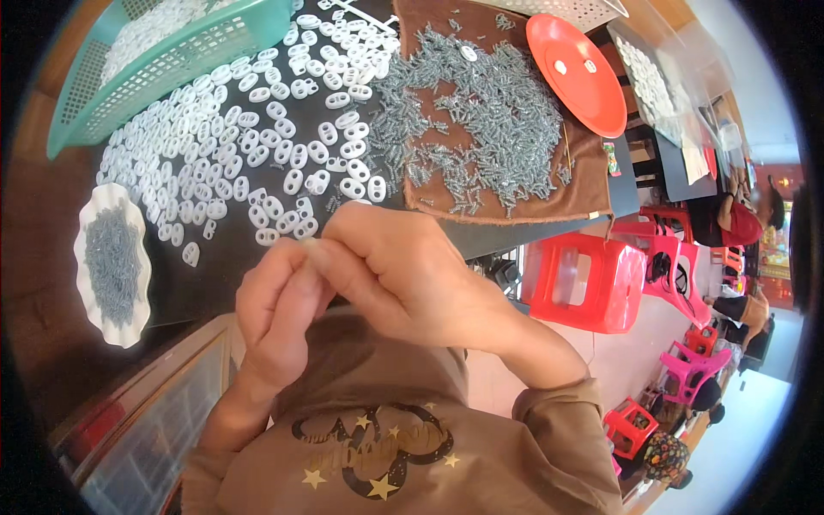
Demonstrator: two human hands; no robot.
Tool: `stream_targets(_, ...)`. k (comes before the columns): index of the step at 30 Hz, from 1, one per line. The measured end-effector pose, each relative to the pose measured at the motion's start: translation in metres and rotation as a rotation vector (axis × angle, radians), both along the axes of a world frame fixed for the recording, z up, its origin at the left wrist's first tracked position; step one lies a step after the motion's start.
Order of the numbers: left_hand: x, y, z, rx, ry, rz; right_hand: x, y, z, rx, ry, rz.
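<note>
My left hand (279,313) and my right hand (408,275) meet in front of my chest at the table's near edge. Thumbs and fingers of both are pinched together, tip against tip. Whatever sits between them is hidden by the fingers. Just beyond, many white oval plastic pieces with two holes (275,207), like cord lock parts, lie loose on the dark table (202,283). To the right of them, a heap of small metal springs (506,120) spreads over a brown cloth (468,209). More springs (113,266) fill a white scalloped dish (139,322) at the left.
A green perforated basket (172,81) of white pieces stands at the far left. An oval red tray (577,90) with two small white pieces lies at the far right. Red plastic stools (584,283) stand right of the table. Other people sit further off at the right.
</note>
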State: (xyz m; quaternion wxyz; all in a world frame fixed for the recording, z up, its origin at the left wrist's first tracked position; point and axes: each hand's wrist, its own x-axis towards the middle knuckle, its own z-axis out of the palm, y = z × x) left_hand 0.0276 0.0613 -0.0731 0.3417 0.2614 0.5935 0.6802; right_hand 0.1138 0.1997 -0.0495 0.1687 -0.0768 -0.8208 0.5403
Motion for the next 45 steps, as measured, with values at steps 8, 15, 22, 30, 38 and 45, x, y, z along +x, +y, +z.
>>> stream_targets(8,-0.013,0.000,-0.004,0.027,-0.072,-0.211,0.010,0.010,0.002,0.260,0.011,-0.004)
stream_targets(15,-0.019,0.008,0.001,-0.041,0.133,-0.183,0.026,0.089,0.015,0.528,-0.061,-0.157)
stream_targets(22,-0.017,0.014,0.004,0.041,0.076,-0.157,0.022,0.128,0.008,0.997,-0.406,-0.279)
stream_targets(30,-0.023,0.014,-0.009,0.165,0.133,-0.174,0.023,0.137,0.011,0.882,-0.270,-0.186)
stream_targets(38,-0.017,0.011,-0.003,-0.002,0.078,-0.148,0.018,0.095,0.022,0.579,-0.196,-0.007)
stream_targets(45,-0.010,0.007,-0.002,0.039,0.154,-0.166,0.008,0.029,0.011,0.360,-0.092,0.165)
